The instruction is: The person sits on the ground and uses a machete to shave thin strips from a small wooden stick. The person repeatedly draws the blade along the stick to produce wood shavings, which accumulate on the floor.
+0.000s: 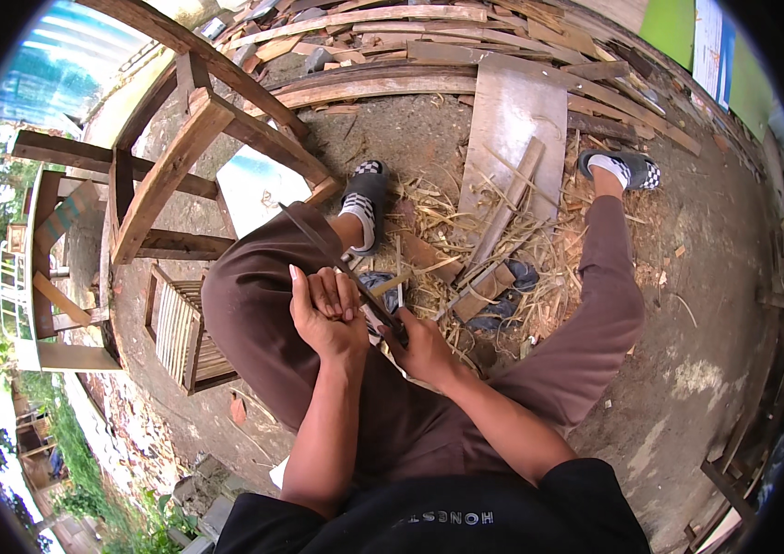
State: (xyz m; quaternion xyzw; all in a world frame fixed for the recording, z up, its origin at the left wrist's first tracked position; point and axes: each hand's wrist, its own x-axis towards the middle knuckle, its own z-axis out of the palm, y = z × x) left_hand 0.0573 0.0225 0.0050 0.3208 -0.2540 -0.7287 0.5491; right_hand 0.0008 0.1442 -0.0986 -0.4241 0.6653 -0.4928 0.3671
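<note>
My right hand [426,351] is closed round the handle end of a long, dark-bladed knife [320,242]. Its narrow blade slants up and left, above my left knee, past the fingers of my left hand. My left hand [327,309] is held palm up with its fingers curled in, right beside the blade. What those fingers close on, if anything, is hidden. Just right of the blade a pale yellowish strip [390,284] shows, partly covered by the knife. Thin shavings [438,217] lie on the ground between my feet.
A metal sheet [512,111] lies ahead, with a wooden stick [512,198] on it. Dark wooden frames [170,175] stand at the left, near a slatted wooden piece [179,332]. Scrap planks [373,83] are piled at the back. Dark plastic [493,314] lies among the shavings.
</note>
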